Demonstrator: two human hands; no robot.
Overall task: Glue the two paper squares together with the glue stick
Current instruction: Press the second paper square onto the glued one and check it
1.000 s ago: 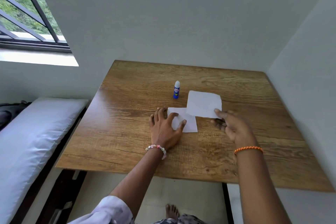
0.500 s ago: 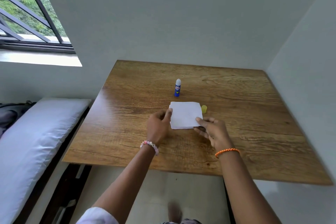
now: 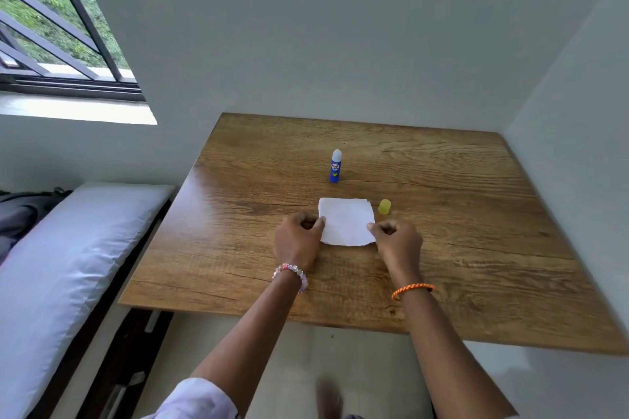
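Two white paper squares lie stacked one on the other on the wooden table; a sliver of the lower one shows at the top right. My left hand pinches the stack's left edge with fingers curled. My right hand pinches its right edge the same way. The blue glue stick stands upright and uncapped beyond the paper. Its yellow cap sits on the table just right of the paper's far corner.
Walls close off the table at the back and right. A bed with a white mattress runs along the left, below a barred window. Bare floor shows beneath the table's near edge.
The right hand carried the second square leftward and laid it on the first. The left hand went from lying flat on the paper to pinching its edge. The yellow cap came into view.
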